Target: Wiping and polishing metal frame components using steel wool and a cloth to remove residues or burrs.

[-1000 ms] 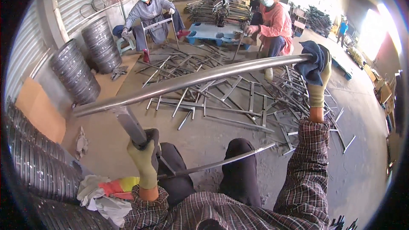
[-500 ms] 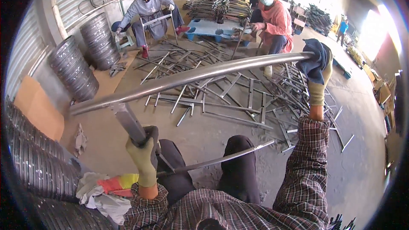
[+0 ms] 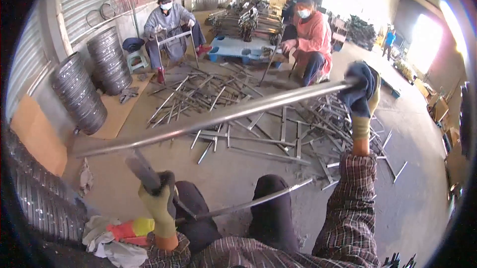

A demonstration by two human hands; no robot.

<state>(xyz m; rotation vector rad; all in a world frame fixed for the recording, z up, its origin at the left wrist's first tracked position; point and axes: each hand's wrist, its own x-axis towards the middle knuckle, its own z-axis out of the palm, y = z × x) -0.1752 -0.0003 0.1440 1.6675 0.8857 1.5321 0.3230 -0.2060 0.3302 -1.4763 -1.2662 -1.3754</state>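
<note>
A bare metal frame with a long, slightly bowed tube slants across in front of me, its right end raised. My left hand, gloved, is closed round the frame's flat crossbar near the left end. A second, thinner bar of the frame passes over my knees. My right hand, also gloved, is closed on a dark blue cloth wrapped about the tube's far right end, slightly smeared by motion. The cloth hides that tube end and most of the fingers.
Ahead lies a tangled pile of metal frames. Two masked co-workers sit beyond it, each handling a frame. Stacked dark rings stand left, more near me. Rags lie by my left arm. A blue pallet holds stacked metal parts.
The view has tilted up a little, so the scene sits lower. My hands keep their holds on frame and cloth. The left co-worker's lowered hand has come up to their frame.
</note>
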